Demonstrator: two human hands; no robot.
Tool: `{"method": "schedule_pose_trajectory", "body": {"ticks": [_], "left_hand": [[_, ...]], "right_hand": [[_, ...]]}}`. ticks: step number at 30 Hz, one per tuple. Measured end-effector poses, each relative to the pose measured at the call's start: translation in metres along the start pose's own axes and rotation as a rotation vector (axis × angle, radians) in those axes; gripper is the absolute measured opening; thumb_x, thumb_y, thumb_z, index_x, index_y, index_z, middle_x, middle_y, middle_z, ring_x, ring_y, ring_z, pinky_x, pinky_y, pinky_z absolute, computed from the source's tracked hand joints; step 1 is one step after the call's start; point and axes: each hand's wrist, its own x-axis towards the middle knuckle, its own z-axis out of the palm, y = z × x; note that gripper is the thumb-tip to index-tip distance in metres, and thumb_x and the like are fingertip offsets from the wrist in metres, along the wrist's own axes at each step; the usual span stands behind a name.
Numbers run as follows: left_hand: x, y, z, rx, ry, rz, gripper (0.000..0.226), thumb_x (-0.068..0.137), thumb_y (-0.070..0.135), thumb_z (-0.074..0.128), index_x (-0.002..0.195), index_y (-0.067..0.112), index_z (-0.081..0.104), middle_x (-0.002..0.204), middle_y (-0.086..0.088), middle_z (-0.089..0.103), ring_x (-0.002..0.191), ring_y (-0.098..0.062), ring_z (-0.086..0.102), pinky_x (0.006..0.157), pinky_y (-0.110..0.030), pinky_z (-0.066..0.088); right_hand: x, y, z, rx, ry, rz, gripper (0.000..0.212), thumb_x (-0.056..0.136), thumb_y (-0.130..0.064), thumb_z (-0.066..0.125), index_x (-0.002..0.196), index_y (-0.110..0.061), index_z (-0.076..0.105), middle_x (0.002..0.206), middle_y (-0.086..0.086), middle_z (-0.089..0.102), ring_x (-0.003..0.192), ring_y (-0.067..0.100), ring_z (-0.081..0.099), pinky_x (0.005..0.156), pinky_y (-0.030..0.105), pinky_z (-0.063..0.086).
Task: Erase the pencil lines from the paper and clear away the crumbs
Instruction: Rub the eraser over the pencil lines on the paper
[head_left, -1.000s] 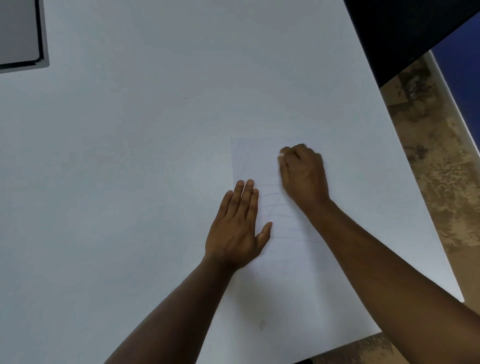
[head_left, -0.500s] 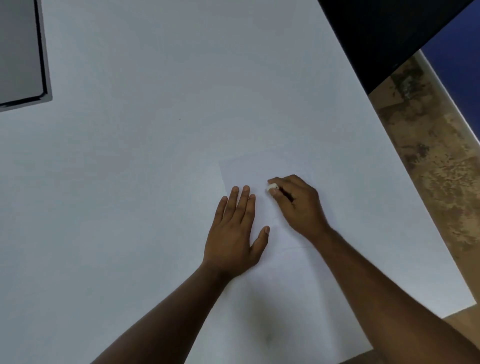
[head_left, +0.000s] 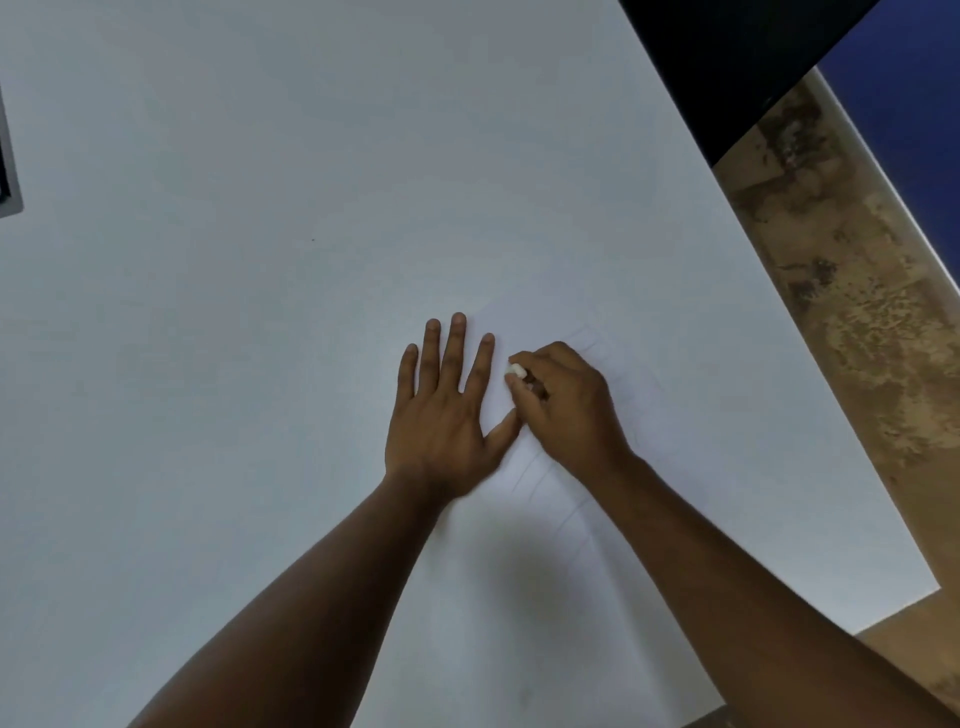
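Note:
A white sheet of paper (head_left: 670, 415) lies on the white table (head_left: 234, 338), hard to tell from it. Faint pencil lines (head_left: 540, 483) show below my hands and near the sheet's top. My left hand (head_left: 447, 410) lies flat on the sheet's left part, fingers spread. Close to its right, my right hand (head_left: 566, 405) pinches a small white eraser (head_left: 516, 370) against the paper beside my left index finger. No crumbs can be made out.
A grey framed object (head_left: 8, 171) sits at the table's far left edge. The table's right edge runs diagonally; beyond it lie a mottled brown floor (head_left: 841, 312), a black surface (head_left: 727, 62) and a blue wall (head_left: 914, 104).
My right hand with the eraser has slid left and down the sheet toward my left hand's fingers. My left hand stays flat. The camera view has shifted.

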Motion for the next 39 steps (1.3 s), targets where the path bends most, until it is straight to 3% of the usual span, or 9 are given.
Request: {"method": "schedule_pose_trajectory", "body": {"ticks": [6, 12, 18, 20, 24, 28, 34, 39], "left_hand": [[0.001, 0.001, -0.001, 0.021, -0.025, -0.005, 0.088, 0.099, 0.075, 0.017, 0.166, 0.020, 0.002, 0.173, -0.007, -0.011, 0.158, -0.029, -0.017, 0.129, -0.051, -0.001], [0.001, 0.004, -0.006, -0.001, -0.045, -0.021, 0.089, 0.099, 0.075, 0.016, 0.165, 0.019, -0.003, 0.172, -0.005, -0.016, 0.157, -0.027, -0.022, 0.129, -0.049, -0.004], [0.002, 0.003, -0.007, -0.007, -0.041, -0.022, 0.089, 0.099, 0.076, 0.015, 0.165, 0.019, -0.002, 0.172, -0.006, -0.015, 0.157, -0.028, -0.022, 0.129, -0.050, -0.004], [0.002, 0.003, -0.005, -0.013, -0.028, -0.017, 0.089, 0.099, 0.076, 0.015, 0.166, 0.019, 0.000, 0.173, -0.006, -0.013, 0.157, -0.028, -0.021, 0.129, -0.050, -0.003], [0.002, 0.002, -0.003, -0.004, -0.020, -0.015, 0.089, 0.099, 0.076, 0.016, 0.166, 0.019, 0.001, 0.173, -0.007, -0.011, 0.158, -0.029, -0.018, 0.129, -0.051, 0.000], [0.002, 0.002, -0.003, -0.009, -0.012, -0.011, 0.088, 0.099, 0.074, 0.018, 0.166, 0.018, 0.003, 0.173, -0.007, -0.010, 0.158, -0.030, -0.017, 0.129, -0.051, -0.001], [0.001, 0.003, -0.004, -0.007, -0.020, -0.018, 0.089, 0.099, 0.075, 0.016, 0.166, 0.018, 0.001, 0.173, -0.007, -0.012, 0.157, -0.029, -0.019, 0.129, -0.052, 0.000], [0.002, 0.002, -0.003, -0.008, -0.011, -0.012, 0.089, 0.099, 0.075, 0.019, 0.166, 0.018, 0.003, 0.173, -0.007, -0.010, 0.158, -0.029, -0.018, 0.129, -0.051, 0.000]], "right_hand": [[0.006, 0.002, 0.009, -0.228, 0.006, -0.149, 0.024, 0.100, -0.017, 0.051, 0.106, -0.002, 0.070, 0.092, 0.010, 0.063, 0.077, 0.021, 0.062, 0.067, 0.032, 0.056], [0.021, 0.039, -0.021, -0.362, 0.208, 0.039, 0.019, 0.098, -0.013, 0.054, 0.096, -0.001, 0.069, 0.086, 0.012, 0.060, 0.075, 0.027, 0.059, 0.065, 0.036, 0.053], [0.028, 0.039, -0.033, -0.199, 0.189, 0.137, 0.019, 0.096, -0.015, 0.056, 0.094, -0.004, 0.071, 0.084, 0.006, 0.056, 0.070, 0.016, 0.054, 0.066, 0.026, 0.048], [0.025, 0.027, -0.028, -0.119, 0.147, 0.067, 0.020, 0.097, -0.017, 0.055, 0.098, -0.005, 0.072, 0.086, 0.006, 0.058, 0.073, 0.015, 0.056, 0.069, 0.021, 0.046], [0.016, 0.016, -0.013, -0.173, 0.012, -0.078, 0.023, 0.096, -0.017, 0.057, 0.107, -0.004, 0.072, 0.090, 0.007, 0.061, 0.077, 0.019, 0.062, 0.070, 0.026, 0.051], [0.031, 0.048, -0.038, -0.306, 0.163, -0.004, 0.017, 0.094, -0.012, 0.058, 0.095, -0.003, 0.072, 0.085, 0.010, 0.059, 0.072, 0.023, 0.060, 0.069, 0.029, 0.048], [0.038, 0.053, -0.053, -0.219, 0.122, 0.144, 0.025, 0.095, -0.016, 0.053, 0.076, -0.004, 0.063, 0.072, 0.005, 0.048, 0.065, 0.017, 0.047, 0.061, 0.031, 0.043], [0.017, 0.017, -0.036, -0.037, 0.075, 0.125, 0.019, 0.093, -0.018, 0.061, 0.102, -0.009, 0.075, 0.079, 0.002, 0.060, 0.069, 0.015, 0.058, 0.068, 0.024, 0.046]]}}
